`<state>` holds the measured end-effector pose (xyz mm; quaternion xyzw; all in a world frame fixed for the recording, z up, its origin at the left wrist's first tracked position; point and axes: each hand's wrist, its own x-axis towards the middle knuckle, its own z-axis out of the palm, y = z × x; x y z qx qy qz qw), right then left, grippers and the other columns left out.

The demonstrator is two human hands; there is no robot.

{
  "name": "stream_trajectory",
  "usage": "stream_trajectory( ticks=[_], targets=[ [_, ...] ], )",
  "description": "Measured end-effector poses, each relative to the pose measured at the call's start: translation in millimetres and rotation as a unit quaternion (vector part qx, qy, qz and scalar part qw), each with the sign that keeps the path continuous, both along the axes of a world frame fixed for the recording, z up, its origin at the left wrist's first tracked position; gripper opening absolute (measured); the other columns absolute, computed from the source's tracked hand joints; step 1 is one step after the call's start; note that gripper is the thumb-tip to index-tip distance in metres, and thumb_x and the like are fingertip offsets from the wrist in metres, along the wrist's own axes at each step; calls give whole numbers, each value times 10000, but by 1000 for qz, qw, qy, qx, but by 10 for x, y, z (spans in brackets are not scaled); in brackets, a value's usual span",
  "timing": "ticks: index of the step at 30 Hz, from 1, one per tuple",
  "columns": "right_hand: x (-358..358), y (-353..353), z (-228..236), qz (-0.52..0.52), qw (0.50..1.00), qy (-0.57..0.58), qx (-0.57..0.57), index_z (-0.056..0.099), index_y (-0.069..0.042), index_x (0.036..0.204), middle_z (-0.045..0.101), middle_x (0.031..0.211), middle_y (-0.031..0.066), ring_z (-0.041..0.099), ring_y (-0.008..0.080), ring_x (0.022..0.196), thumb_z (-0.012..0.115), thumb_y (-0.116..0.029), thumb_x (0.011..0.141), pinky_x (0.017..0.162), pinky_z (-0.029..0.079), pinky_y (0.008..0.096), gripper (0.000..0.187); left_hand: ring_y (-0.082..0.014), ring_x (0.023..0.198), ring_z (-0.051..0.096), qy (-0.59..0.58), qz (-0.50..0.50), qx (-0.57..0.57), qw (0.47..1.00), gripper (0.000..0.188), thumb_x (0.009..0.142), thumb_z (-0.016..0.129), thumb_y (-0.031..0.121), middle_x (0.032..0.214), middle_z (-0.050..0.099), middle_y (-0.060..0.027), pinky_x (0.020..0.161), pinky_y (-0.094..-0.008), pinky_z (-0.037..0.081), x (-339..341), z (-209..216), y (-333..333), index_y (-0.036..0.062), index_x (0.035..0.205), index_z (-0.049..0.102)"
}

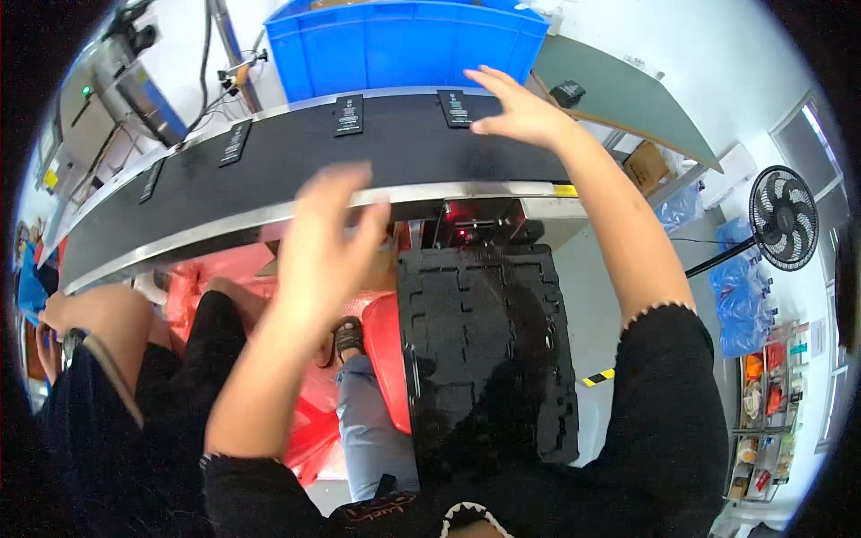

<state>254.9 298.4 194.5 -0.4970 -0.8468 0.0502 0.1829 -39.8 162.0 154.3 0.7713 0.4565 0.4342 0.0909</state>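
On the long black moving belt (296, 170), a flat black card with white print (456, 108) just beside our open right hand (518, 112), our left hand (327, 242) open and blurry above the belt edge, empty black plastic tray (484, 350) on our lap, big blue plastic bin (404, 45) behind, black round fan (783, 218) off right.

Crate (404, 45) behind belt (296, 161); tray (484, 350) before.

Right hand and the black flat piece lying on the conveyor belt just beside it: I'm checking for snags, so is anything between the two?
Nothing visible. The right hand hovers open over the belt, its fingertips right beside the black flat piece, with only bare belt between them. The left hand, blurred, is nearer the belt's front edge, clear of that gap.
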Motion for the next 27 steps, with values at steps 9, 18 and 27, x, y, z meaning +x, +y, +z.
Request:
stream_trajectory(
  ticks=[9, 18, 27],
  targets=[
    [197, 816, 100, -59, 976, -197, -65, 543, -16, 1288, 637, 1149, 161, 629, 292, 1006, 827, -271, 658, 854, 510, 382, 736, -339, 1382, 324, 293, -128, -231, 919, 905, 679, 812, 408, 1460, 407, -179, 1135, -410, 252, 34, 110, 2473, 201, 1454, 393],
    [199, -953, 73, 29, 928, 353, -116, 609, -23, 1209, 672, 1035, 103, 652, 193, 843, 753, -241, 781, 729, 538, 326, 501, -305, 1177, 568, 216, -29, 65, 974, 783, 702, 783, 380, 1268, 584, -212, 1030, -375, 405, 266, 113, 1395, -7, 1326, 511],
    [17, -1817, -1013, 128, 986, 98, 48, 683, -151, 1139, 609, 1182, 83, 538, 298, 1107, 679, -211, 839, 951, 413, 423, 307, -354, 1306, 421, 276, -227, -57, 932, 874, 654, 806, 356, 1373, 464, -218, 1109, -490, 285, 333, -282, -514, 3, 1365, 441]
  ],
)
